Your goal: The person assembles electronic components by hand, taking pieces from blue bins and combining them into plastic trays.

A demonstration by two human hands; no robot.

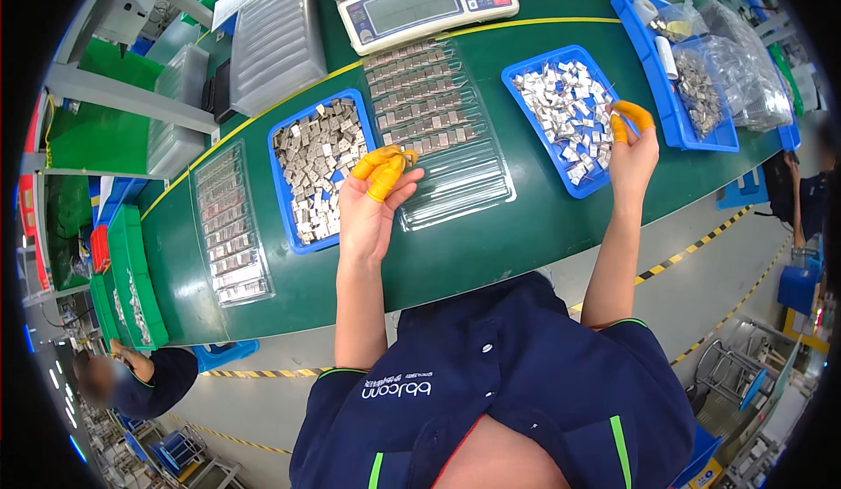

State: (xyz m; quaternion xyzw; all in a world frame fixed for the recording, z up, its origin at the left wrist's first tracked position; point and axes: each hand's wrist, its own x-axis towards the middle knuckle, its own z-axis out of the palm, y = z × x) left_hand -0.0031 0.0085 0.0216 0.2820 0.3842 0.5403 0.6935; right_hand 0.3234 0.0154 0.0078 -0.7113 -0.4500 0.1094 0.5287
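My left hand (pixel 375 196), with yellow finger cots on some fingers, is closed in a pinch at the right edge of a blue tray of small grey metal parts (pixel 320 152). A small metal piece (pixel 408 155) shows at its fingertips, beside a clear plastic blister tray (pixel 455 196) whose upper rows hold metal parts. My right hand (pixel 632 143), also in yellow finger cots, has thumb and finger bent together at the right rim of a blue tray of small white-and-silver parts (pixel 565 121). What sits between those fingertips is too small to make out.
A digital scale (pixel 425 7) stands behind the blister tray. Another filled blister tray (pixel 232 226) lies at left, near stacked clear trays (pixel 276 47). A blue bin (pixel 679 77) with bagged parts stands at right. A co-worker (pixel 131 375) is at lower left, another person at far right.
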